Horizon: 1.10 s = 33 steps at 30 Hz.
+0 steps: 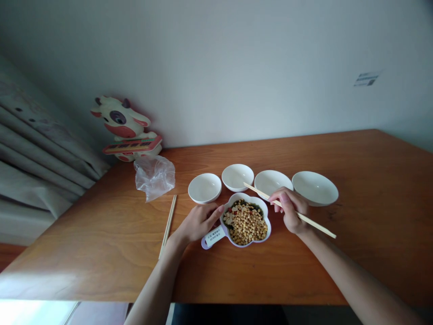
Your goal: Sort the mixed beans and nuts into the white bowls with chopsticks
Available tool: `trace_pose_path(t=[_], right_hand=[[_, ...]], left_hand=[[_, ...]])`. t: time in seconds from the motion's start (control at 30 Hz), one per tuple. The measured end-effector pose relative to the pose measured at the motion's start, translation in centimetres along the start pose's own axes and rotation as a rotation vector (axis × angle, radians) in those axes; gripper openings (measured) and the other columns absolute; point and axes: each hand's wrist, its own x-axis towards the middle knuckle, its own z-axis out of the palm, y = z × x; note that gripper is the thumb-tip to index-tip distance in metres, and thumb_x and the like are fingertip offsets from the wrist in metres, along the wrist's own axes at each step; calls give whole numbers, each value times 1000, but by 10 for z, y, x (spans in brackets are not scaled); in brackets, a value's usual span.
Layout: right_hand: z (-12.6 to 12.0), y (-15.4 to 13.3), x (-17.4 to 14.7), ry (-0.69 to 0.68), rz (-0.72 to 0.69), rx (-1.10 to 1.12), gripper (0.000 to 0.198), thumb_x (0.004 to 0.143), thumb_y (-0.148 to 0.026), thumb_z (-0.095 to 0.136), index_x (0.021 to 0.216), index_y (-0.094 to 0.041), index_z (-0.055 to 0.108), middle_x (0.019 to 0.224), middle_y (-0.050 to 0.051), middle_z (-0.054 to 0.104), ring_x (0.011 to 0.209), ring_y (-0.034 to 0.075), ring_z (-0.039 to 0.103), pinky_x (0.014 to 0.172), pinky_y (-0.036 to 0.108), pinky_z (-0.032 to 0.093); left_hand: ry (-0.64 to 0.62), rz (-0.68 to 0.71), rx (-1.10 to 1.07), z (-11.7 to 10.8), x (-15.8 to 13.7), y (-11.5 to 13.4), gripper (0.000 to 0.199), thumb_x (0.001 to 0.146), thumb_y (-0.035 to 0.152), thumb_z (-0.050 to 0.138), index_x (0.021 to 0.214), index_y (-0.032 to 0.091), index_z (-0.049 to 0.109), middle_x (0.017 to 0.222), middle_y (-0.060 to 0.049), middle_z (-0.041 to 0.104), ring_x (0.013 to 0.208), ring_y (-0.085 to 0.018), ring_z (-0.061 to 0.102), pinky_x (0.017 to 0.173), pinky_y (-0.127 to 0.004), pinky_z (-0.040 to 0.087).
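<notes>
A white, flower-shaped bowl with a lilac handle (214,236) stands on the table, filled with soybeans (248,223), with some peanuts and dark green bits along the back. My left hand (199,222) grips its left rim, thumb on the edge; the other fingers are partly hidden. My right hand (291,210) is closed around a pair of wooden chopsticks (316,225), held to the right of the bowl. Their tips reach over the front of a white bowl (237,176), and nothing shows between them. Other white bowls (204,188) stand in the same row.
Another pair of chopsticks (168,225) lies left of my left hand. Behind it sits a crumpled clear plastic bag (155,177). A toy cow with a keyboard (126,128) stands against the wall, near a curtain (37,167). The wooden table (372,189) meets the wall at the back.
</notes>
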Motion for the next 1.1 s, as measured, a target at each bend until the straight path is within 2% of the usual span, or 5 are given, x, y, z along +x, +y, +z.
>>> trace_pose_path(t=[0.23, 0.47, 0.6, 0.87, 1.1], right_hand=[[-2, 2, 0, 13, 7, 7, 39, 114, -38, 47, 91, -23, 75, 78, 4, 68, 58, 16, 58, 57, 34, 46], [-4, 0, 1, -8, 6, -17, 38, 114, -36, 46, 94, -23, 75, 77, 3, 68, 60, 16, 60, 59, 34, 47], [-5, 3, 0, -4, -13, -10, 38, 115, -33, 45, 93, -23, 75, 78, 3, 67, 60, 15, 59, 59, 33, 46], [-3, 3, -1, -9, -22, -5, 38, 115, -31, 45, 93, -23, 76, 79, 3, 67, 61, 15, 59, 60, 32, 46], [-4, 3, -1, -16, -14, 9, 36, 115, -32, 46, 94, -23, 75, 77, 3, 67, 60, 15, 58, 58, 32, 43]], left_hand=[[-320, -42, -55, -20, -16, -11, 53, 100, 66, 66, 86, 16, 70, 72, -3, 72, 61, -13, 62, 54, -22, 40], [-449, -185, -414, -14, -16, -10, 54, 100, 68, 66, 96, 14, 68, 83, -8, 77, 66, -14, 71, 58, -22, 54], [-393, -223, -525, -13, -11, -18, 55, 100, 69, 66, 100, 14, 67, 81, -7, 77, 60, -12, 69, 54, -20, 51], [5, -320, -681, 8, 1, -21, 62, 87, 75, 78, 91, 13, 70, 66, -1, 67, 52, -8, 57, 47, -18, 36], [-12, -407, -460, 6, -24, -30, 64, 94, 82, 63, 98, 17, 66, 77, -4, 74, 56, -14, 66, 50, -23, 44]])
